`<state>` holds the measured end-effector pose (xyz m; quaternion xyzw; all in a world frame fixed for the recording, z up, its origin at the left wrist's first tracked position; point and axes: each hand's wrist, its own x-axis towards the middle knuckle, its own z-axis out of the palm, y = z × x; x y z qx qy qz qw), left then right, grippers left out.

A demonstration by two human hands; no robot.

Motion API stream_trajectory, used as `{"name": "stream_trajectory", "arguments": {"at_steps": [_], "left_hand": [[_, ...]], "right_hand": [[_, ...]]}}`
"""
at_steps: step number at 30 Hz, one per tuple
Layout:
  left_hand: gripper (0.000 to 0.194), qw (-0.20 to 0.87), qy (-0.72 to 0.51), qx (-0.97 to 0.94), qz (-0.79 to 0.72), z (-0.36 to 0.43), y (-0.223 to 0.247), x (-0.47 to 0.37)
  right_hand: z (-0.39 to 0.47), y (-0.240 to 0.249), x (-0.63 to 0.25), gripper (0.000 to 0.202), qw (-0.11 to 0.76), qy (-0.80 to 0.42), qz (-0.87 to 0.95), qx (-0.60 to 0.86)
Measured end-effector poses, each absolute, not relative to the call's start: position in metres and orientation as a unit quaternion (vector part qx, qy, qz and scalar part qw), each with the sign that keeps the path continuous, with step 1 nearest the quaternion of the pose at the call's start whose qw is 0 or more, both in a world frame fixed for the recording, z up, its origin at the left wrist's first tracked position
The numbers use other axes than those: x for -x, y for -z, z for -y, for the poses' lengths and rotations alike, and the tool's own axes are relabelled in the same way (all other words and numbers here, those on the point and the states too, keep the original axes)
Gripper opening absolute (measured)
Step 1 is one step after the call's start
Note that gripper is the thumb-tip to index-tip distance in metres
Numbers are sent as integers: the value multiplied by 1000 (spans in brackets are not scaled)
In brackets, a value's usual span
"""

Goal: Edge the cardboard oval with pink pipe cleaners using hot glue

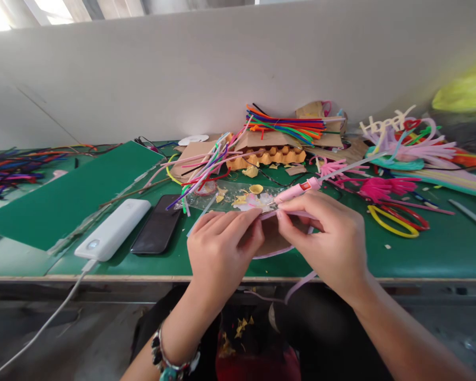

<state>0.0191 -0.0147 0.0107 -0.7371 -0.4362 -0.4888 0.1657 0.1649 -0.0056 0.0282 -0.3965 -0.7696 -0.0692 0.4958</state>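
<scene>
A brown cardboard piece (275, 237) with a pale pink strip along its edge is held between both hands above the table's front edge. My left hand (224, 246) pinches its upper left edge, thumb and forefinger together. My right hand (331, 238) pinches the same edge a little to the right. The loose end of the pink strip (300, 286) hangs below my right hand. Just behind the fingers lies a pink glue gun (297, 190), its tip near a clear plastic sheet with whitish blobs and yellow scraps (241, 200).
A white power bank (113, 230) with a cable and a black phone (157, 225) lie left, beside a green board (79, 196). Behind are an egg carton (275, 156) and bundled pipe cleaners (285, 126). Pink pipe cleaners (384, 188) and a yellow loop (392, 221) sit right.
</scene>
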Motion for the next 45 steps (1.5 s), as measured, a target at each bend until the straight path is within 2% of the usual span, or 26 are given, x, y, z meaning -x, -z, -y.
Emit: {"name": "stream_trajectory", "arguments": {"at_steps": [7,16,23,28,33,38,42,45], "left_hand": [[12,307,440,720,441,18,-16,-20],[15,257,426,746,442,17,-23,-18],[21,350,373,739,438,13,-24,-18],[26,361,371,728,449,10,-26,-18],[23,299,392,747,447,6,-27,-16],[18,139,418,779,447,3,-29,-9],[17,-29,372,790,487,-2,-40,-6],[14,-55,323,789,519,-3,-51,-8]], "right_hand": [[6,-27,-165,11,493,82,773,391],[6,-28,-165,12,495,84,770,394],[4,-26,-167,10,493,87,773,390],[2,-25,-169,10,495,97,775,381],[1,-24,-168,10,502,76,770,388],[0,-22,-166,10,496,111,766,393],[-3,-18,-164,11,498,127,765,388],[-4,-18,-163,11,495,132,768,385]]}}
